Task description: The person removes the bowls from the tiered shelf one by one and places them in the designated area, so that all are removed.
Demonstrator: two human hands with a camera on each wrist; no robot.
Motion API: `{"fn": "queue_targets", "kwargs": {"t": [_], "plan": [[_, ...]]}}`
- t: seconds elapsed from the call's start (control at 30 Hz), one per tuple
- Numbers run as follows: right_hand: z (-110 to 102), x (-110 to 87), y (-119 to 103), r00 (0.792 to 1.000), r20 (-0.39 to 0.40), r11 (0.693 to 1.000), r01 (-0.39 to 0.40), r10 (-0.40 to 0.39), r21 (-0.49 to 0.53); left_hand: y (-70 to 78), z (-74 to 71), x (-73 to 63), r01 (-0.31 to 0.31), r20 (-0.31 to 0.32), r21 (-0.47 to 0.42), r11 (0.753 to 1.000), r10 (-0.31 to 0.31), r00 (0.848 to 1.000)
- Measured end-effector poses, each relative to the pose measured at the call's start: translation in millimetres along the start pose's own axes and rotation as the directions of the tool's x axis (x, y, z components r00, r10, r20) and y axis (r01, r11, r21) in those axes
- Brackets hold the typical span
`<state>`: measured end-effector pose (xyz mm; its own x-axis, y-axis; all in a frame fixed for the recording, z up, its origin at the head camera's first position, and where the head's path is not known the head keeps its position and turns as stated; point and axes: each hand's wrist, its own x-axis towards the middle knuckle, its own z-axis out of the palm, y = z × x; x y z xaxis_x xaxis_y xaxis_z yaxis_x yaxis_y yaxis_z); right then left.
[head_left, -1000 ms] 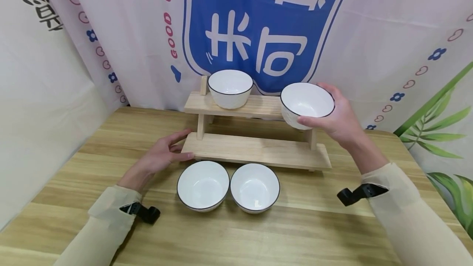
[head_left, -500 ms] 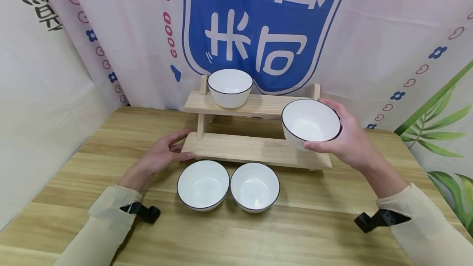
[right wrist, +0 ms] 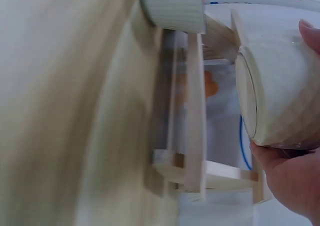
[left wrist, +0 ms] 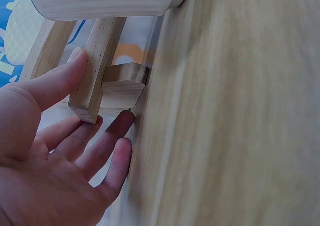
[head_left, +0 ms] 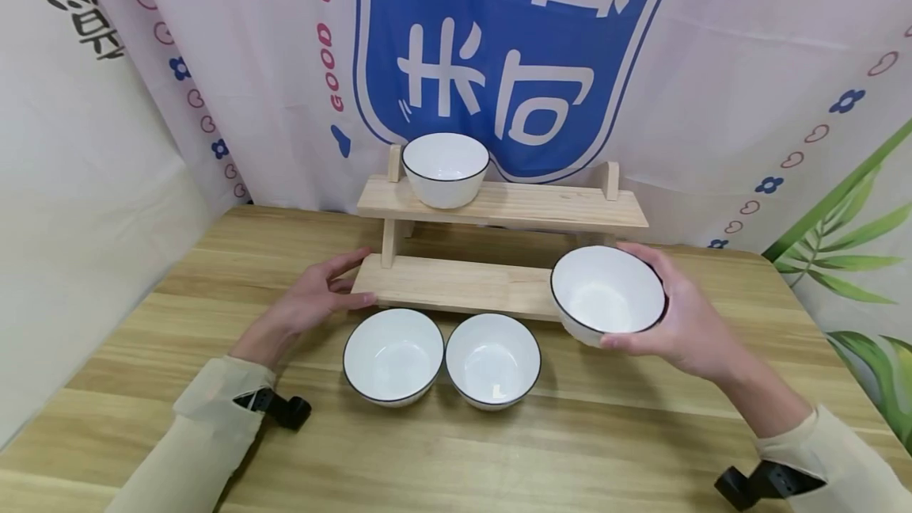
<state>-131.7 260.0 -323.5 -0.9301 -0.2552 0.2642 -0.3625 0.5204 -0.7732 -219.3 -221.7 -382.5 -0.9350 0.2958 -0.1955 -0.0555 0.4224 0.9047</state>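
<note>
My right hand point(head_left: 687, 323) grips a white bowl point(head_left: 606, 291) with a dark rim, thumb at its front and fingers round its far side. The bowl is tilted a little and overlaps the right end of the lower shelf in the head view. In the right wrist view, the textured outer wall point(right wrist: 285, 86) and base of this bowl show. My left hand point(head_left: 313, 291) holds the left end of a two-tier wooden stand point(head_left: 442, 279), its thumb point(left wrist: 77, 66) on the lower board and fingers along the other side. A similar bowl point(head_left: 445, 172) sits on the upper shelf's left.
Two more white bowls, a left one point(head_left: 393, 359) and a right one point(head_left: 493, 362), stand side by side on the wooden table point(head_left: 442, 465) before the stand. A printed curtain point(head_left: 712, 101) hangs close behind the stand.
My right hand has brought its bowl down and slightly right, from the upper shelf's right end to in front of the lower shelf. The left hand and other bowls stay in place.
</note>
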Motion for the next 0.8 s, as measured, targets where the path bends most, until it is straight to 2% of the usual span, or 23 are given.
{"fn": "queue_targets", "kwargs": {"t": [0.2,0.43,0.63,0.8], "plan": [[6.1,-14.0,11.2,0.999,0.038,1.000,-0.004,0.004,0.002,0.8,0.1,0.0,-0.001,-0.001,-0.007,1.000,0.001,1.000],[14.4,-23.8,21.2,0.996,0.088,0.999,0.001,0.003,-0.043,-0.2,-0.6,0.4,-0.002,0.002,-0.005,1.000,0.002,1.000],[19.1,-28.6,27.6,0.991,0.132,1.000,0.025,-0.024,-0.008,-1.2,-1.1,0.1,0.012,0.001,-0.005,1.000,-0.012,1.000],[21.4,-30.7,30.0,0.990,0.139,0.999,0.036,-0.038,0.016,-1.6,-0.8,1.2,0.014,-0.003,-0.005,1.000,-0.014,1.000]]}}
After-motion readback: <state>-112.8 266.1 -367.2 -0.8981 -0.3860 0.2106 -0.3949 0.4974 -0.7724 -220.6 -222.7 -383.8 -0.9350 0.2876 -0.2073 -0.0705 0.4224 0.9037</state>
